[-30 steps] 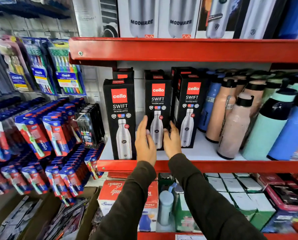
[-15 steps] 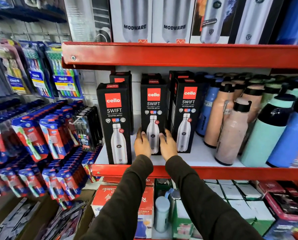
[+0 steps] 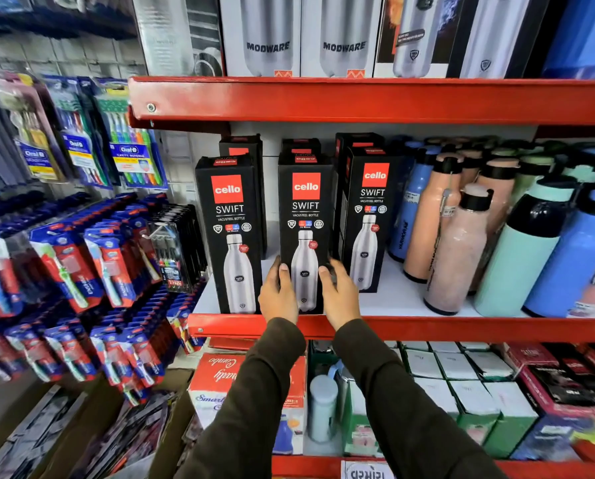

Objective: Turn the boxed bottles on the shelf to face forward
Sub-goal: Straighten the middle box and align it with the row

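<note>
Three black Cello Swift bottle boxes stand upright on the red shelf (image 3: 462, 328), fronts towards me. The middle box (image 3: 305, 209) sits at the shelf's front edge, level with the left box (image 3: 229, 216). My left hand (image 3: 278, 294) grips its lower left side and my right hand (image 3: 337, 294) its lower right side. The right box (image 3: 370, 209) stands further back, turned slightly so its left side shows. More black boxes stand in a row behind these.
Loose bottles in pink (image 3: 457, 250), mint (image 3: 521, 257) and blue (image 3: 576, 257) crowd the shelf to the right. Toothbrush packs (image 3: 81, 257) hang at the left. The upper red shelf (image 3: 358, 98) carries Modware boxes. Cartons fill the shelf below.
Both hands have closed on the middle box's lower sides and drawn it forward to the shelf's front edge, in line with the left box.
</note>
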{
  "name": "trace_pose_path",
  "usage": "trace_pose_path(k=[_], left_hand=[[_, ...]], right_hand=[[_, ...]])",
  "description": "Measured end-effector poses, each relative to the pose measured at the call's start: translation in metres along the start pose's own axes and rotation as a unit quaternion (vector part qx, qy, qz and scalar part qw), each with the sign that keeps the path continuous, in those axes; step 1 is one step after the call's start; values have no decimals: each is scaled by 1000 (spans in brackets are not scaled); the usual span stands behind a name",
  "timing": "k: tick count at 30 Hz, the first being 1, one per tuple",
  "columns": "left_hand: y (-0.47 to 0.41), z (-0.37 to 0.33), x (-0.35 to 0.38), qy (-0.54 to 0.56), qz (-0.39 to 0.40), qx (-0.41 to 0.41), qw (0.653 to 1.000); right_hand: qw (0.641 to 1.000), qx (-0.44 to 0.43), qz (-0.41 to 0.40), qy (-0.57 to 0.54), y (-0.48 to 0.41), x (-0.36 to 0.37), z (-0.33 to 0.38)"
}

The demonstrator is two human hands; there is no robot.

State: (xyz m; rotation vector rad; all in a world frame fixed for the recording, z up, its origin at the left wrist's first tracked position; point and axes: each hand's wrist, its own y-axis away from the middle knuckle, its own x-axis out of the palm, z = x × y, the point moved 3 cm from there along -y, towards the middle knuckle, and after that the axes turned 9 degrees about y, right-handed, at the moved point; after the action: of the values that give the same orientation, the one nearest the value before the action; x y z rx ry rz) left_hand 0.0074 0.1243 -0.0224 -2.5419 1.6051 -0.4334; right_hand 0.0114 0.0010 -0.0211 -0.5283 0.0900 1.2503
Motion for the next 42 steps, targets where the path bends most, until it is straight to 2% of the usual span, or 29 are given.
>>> trace_pose_path(k=[14, 18, 21, 23, 25, 28, 30, 32, 35, 38, 42], left_hand=[[18, -4, -14, -26, 24, 10, 999], [22, -9, -15, 4, 42, 14, 999], [30, -13, -22, 43, 25, 32, 998], [36, -16, -32, 76, 5, 66, 995], [41, -20, -46, 103, -27, 122, 987], [38, -23, -67, 87, -92, 205, 971], [30, -22, -80, 82, -110, 196, 971], [21, -19, -90, 92, -93, 147, 980], [3, -15, -100, 112, -19, 44, 993], [-8, -16, -105, 137, 50, -38, 989], [-14, -21, -110, 144, 91, -77, 982]], right_hand=[[1000, -6, -16, 5, 25, -7, 9], [1000, 7, -18, 0, 28, -8, 12], [995, 3, -96, -17, 35, -14, 17], [983, -41, -173, -41, 46, -18, 27], [972, -101, -207, -56, 58, -17, 39], [972, -173, -147, -54, 73, 3, 57], [981, -173, -52, -69, 81, 27, 66], [984, -158, 30, -75, 89, 51, 70], [985, -99, 114, -78, 94, 78, 66], [985, -20, 152, -81, 88, 92, 60], [977, 44, 185, -92, 79, 98, 57]])
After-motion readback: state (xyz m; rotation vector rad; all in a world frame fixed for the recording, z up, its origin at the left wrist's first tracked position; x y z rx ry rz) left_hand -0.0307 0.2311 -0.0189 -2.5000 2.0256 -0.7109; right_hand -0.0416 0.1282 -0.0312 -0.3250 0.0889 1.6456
